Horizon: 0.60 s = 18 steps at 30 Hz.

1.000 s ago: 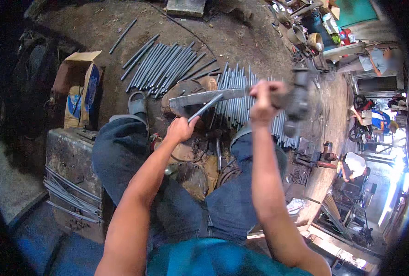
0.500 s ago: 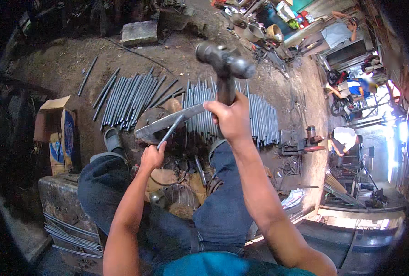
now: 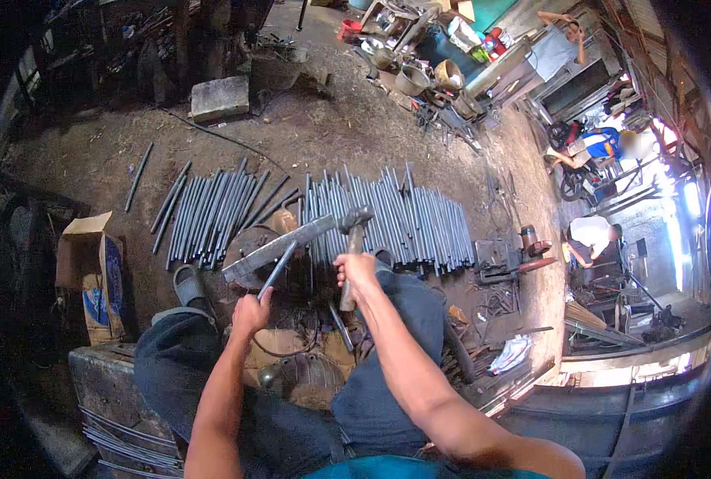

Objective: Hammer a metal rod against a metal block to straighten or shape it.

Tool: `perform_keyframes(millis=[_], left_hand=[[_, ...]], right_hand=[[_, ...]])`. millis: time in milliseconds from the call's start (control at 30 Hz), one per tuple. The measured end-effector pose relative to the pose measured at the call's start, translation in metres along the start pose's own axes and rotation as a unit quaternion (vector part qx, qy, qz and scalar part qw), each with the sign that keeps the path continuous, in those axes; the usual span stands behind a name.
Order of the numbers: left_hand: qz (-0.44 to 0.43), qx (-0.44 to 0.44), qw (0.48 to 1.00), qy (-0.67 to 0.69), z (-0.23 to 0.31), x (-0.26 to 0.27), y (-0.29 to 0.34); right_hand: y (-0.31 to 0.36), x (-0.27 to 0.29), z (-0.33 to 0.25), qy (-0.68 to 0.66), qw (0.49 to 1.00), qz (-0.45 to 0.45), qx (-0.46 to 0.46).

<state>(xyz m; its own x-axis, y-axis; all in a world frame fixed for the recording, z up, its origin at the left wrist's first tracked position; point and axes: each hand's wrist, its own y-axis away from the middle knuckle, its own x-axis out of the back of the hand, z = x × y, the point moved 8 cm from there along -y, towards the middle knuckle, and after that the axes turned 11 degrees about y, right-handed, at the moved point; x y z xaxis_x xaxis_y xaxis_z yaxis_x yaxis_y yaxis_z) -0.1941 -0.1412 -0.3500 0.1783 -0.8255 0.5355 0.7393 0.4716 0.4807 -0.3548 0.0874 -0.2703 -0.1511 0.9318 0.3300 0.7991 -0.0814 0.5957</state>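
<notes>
My right hand [image 3: 355, 271] grips the wooden handle of a hammer [image 3: 354, 226], whose steel head rests down on a long flat steel bar [image 3: 280, 247] lying across a stump-like block. My left hand [image 3: 252, 311] holds the near end of a thin metal rod [image 3: 278, 270]; the rod's far end lies against the flat bar. I sit with both knees spread around the block.
Two rows of grey metal rods [image 3: 387, 215] [image 3: 208, 211] lie on the dirt floor beyond the block. A cardboard box [image 3: 92, 271] stands at left, a sandal [image 3: 188, 285] near it. A concrete block [image 3: 220, 97] lies farther off. People work at right by cluttered benches.
The hammer, raised high half a second ago, has come down onto the flat bar. My left hand stays on the thin rod. The view has tilted slightly.
</notes>
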Motion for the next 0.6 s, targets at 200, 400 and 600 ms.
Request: perform_keyframes(millis=[200,400,600], left_hand=[[0.005,0.021,1.000,0.006,-0.007,0.007,-0.003],[-0.004,-0.013,1.000,0.012,0.013,-0.001,-0.011],[-0.021,0.033,0.999,0.036,0.002,0.012,0.000]], right_hand=[[0.086,0.060,-0.093,-0.087,0.978,-0.044,0.183],[0.165,0.079,-0.172,-0.200,0.870,-0.064,0.446],[0.172,0.032,-0.201,-0.145,0.808,-0.065,0.568]])
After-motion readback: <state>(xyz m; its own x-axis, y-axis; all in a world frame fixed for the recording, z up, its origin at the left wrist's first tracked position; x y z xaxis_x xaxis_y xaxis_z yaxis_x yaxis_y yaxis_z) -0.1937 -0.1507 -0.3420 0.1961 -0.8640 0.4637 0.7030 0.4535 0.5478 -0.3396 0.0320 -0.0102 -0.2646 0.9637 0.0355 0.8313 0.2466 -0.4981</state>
